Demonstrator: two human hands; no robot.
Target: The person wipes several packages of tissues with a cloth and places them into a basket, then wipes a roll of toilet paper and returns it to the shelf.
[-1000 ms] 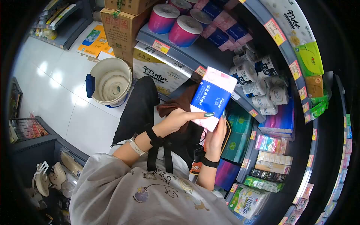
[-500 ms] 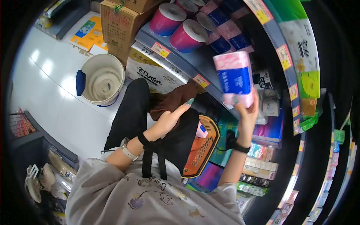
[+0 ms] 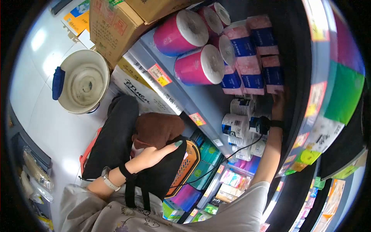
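Note:
My left hand [image 3: 154,156] rests over my lap against a bunched brown cloth [image 3: 159,129]. Its thumb points out and its other fingers wrap into the cloth. My right hand [image 3: 279,103] reaches deep into the dark shelf, at the lower end of a pink and blue tissue pack [image 3: 273,74]. Shadow hides its fingers, so its grip is unclear. More such packs [image 3: 250,73] stand in rows beside it. Pink wrapped rolls [image 3: 201,65] are on the shelf to the left, and white and blue rolls [image 3: 235,125] are nearer to me.
A white bucket [image 3: 83,81] stands on the floor at left, near a cardboard box [image 3: 112,33]. The shelf edge [image 3: 179,94] runs diagonally. An orange perforated stool [image 3: 189,158] is beside my leg. A thin black cable [image 3: 235,152] trails from my right wrist.
My right hand has moved from in front of the shelf, where it held up a tissue pack, into the shelf beside the packs. The view has shifted closer to the shelf.

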